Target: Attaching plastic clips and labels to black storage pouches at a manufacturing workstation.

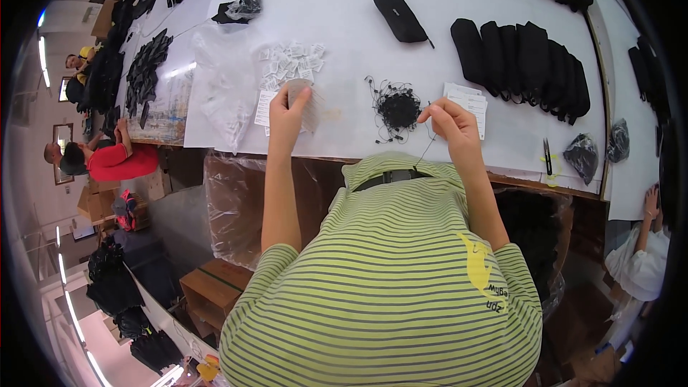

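Observation:
My left hand (pixel 287 118) is closed on a greyish-beige card (pixel 309 109), thumb on its face, above the near part of the white table. My right hand (pixel 459 129) pinches a thin black cord (pixel 428 148) that hangs down toward my waist. Just left of that hand lies a tangled heap of black tag strings (pixel 398 109). Printed white cards (pixel 476 105) rest partly behind the right hand. Beside the left hand are more printed cards (pixel 264 107), and beyond them spreads a pile of small white labels (pixel 294 61).
A single black pouch (pixel 400 18) lies farther back. To its right stands a row of several black pouches (pixel 519 64). Thread snips (pixel 548 158) and a bagged black bundle (pixel 582 156) sit near the right edge. Clear plastic (pixel 226 86) covers the left side. Other people work nearby.

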The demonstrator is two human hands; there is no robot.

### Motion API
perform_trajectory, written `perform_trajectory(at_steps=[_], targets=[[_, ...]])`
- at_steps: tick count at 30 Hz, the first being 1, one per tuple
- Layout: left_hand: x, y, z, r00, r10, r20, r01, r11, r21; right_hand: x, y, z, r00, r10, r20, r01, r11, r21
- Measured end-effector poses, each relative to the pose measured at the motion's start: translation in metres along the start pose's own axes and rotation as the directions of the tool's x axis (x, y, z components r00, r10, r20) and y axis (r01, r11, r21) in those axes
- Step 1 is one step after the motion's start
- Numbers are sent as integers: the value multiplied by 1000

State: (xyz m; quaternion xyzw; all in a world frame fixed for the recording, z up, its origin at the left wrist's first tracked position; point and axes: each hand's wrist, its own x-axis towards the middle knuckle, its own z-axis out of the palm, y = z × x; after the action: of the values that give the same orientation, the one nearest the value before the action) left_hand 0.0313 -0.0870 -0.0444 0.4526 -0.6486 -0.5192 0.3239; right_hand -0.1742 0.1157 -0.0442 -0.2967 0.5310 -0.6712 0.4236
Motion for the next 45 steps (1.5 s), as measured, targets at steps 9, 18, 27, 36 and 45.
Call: perform_trajectory(at_steps=[9, 18, 27, 36, 45], targets=[[-19, 16, 25, 997, -1, 82, 4, 999, -39, -4, 3, -3, 999, 23, 25, -23, 1000, 18], [-27, 29, 31, 984, 47, 173, -22, 989, -143, -7, 3, -6, 1000, 21, 20, -20, 998, -52], [-56, 46, 70, 895, 240, 375, -147, 954, -261, -7, -16, 9, 993, -84, 81, 107, 932, -347], [-59, 58, 86, 822, 520, 233, -540, 841, 25, -4, -37, 11, 923, -371, 97, 360, 753, -551], [-67, 62, 89, 788, 565, 242, -607, 778, 161, -3, -29, 14, 888, -443, 122, 421, 678, -603]])
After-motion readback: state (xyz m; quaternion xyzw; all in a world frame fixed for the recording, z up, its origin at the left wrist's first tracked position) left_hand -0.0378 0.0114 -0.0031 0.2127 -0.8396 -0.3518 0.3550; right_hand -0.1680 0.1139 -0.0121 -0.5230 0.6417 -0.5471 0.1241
